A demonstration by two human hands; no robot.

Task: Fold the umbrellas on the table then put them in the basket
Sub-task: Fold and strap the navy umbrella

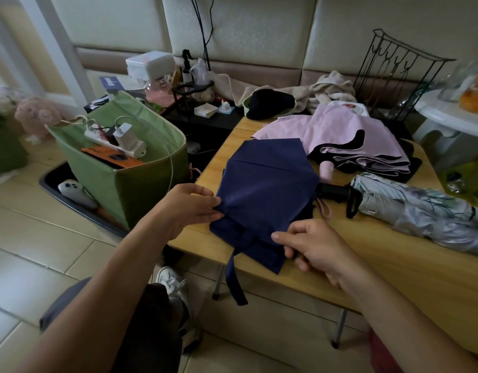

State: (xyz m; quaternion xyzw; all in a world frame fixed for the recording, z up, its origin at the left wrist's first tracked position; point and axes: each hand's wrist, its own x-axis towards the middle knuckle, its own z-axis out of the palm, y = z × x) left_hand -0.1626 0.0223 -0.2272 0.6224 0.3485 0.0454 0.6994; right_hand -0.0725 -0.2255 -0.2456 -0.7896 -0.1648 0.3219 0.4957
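Now L hand [190,207] & R hand [310,244] both pinch navy umbrella [262,189] fabric on table [394,254].

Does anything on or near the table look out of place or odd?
Yes. The green fabric basket beside the wooden table already holds a white power strip and an orange-cased phone, odd for a basket meant for umbrellas.

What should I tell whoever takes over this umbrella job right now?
Left hand pinches the navy umbrella canopy at its left edge; right hand grips its near folds. The navy umbrella lies half folded on the wooden table, strap hanging off the edge. Pink umbrella and floral umbrella lie behind it, unfolded. Green basket on the floor holds no umbrellas. Left: fold all three, basket them.
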